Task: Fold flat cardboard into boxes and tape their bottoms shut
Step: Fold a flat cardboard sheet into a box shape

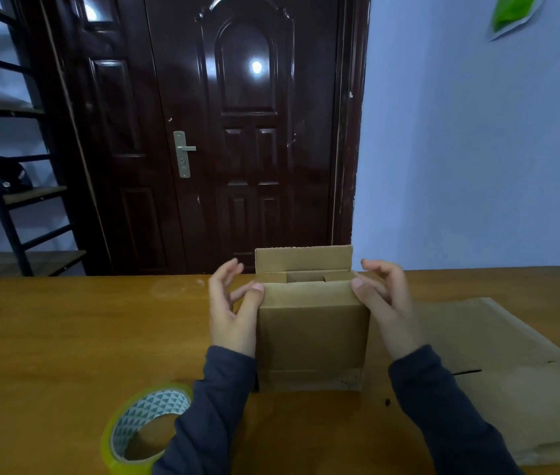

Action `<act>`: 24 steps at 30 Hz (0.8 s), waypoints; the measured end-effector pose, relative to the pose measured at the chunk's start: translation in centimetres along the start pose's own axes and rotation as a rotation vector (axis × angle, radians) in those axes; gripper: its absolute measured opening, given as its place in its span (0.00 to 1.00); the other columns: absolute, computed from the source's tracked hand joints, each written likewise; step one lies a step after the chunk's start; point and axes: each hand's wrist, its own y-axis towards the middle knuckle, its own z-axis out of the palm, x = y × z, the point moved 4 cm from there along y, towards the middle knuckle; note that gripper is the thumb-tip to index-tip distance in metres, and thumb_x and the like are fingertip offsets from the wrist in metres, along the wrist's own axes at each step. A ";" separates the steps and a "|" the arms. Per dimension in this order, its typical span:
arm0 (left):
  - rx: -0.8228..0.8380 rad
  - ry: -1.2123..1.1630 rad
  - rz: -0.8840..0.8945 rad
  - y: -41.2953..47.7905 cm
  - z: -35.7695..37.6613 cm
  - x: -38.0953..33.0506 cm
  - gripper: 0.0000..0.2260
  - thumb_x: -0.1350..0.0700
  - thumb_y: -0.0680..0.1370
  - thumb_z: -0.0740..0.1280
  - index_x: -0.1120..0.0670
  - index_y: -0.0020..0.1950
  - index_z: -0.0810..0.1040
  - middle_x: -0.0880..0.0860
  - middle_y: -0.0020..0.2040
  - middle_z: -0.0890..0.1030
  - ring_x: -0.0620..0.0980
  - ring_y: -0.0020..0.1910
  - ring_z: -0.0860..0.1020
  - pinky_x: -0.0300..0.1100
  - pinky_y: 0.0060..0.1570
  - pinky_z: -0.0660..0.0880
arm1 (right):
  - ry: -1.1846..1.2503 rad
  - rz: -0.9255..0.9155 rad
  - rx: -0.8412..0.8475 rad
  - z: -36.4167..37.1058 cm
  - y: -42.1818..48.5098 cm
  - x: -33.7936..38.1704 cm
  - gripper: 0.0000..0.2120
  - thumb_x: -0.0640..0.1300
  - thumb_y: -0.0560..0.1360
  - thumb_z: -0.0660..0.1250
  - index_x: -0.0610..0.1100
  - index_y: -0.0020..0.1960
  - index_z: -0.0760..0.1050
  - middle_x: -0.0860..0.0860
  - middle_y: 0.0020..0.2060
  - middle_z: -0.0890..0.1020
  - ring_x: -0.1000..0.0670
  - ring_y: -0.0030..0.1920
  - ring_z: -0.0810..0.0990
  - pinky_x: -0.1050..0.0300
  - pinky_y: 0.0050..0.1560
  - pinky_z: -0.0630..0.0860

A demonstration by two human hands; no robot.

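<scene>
1. Tape roll [141, 411] is lying flat on the counter [66, 337], closest of all, just beside the left sleeve.
2. Past it, the box [313, 337] is standing in the middle of the counter, between both hands.
3. Its open end is pointing up. One wide side is facing the person and running left to right. It looks about as tall as it is wide, so I cannot tell which way is longest.
4. Two small side flaps are lying folded in. The near flap is leaning inward, and the far flap is standing straight up.
5. Left hand [234, 310] is pressing its thumb on the near flap's left corner, with its fingers spread in the air.
6. Right hand [385, 303] is pressing its thumb on the right corner, with its fingers loosely bent above the box and gripping nothing.
7. I think the flap-folding step is going on. A shiny strip low on the near side looks like tape, so the bottom may already be shut.
8. Next, the near flap needs pushing flat and the far flap needs bringing down to meet it.
9. More flat cardboard [511, 371] is waiting on the right, and a dark door [237, 132] is standing behind.
</scene>
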 end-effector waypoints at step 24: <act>0.204 0.009 -0.077 0.2 0.3 -0.1 0.10 0.53 0.69 0.66 0.57 0.46 0.81 0.49 0.54 0.81 0.40 0.55 0.77 0.31 0.48 0.70 | 0.032 -0.012 0.013 1.0 -0.6 0.5 0.13 0.50 0.75 0.58 0.48 0.47 0.81 0.60 0.59 0.77 0.65 0.58 0.72 0.66 0.53 0.65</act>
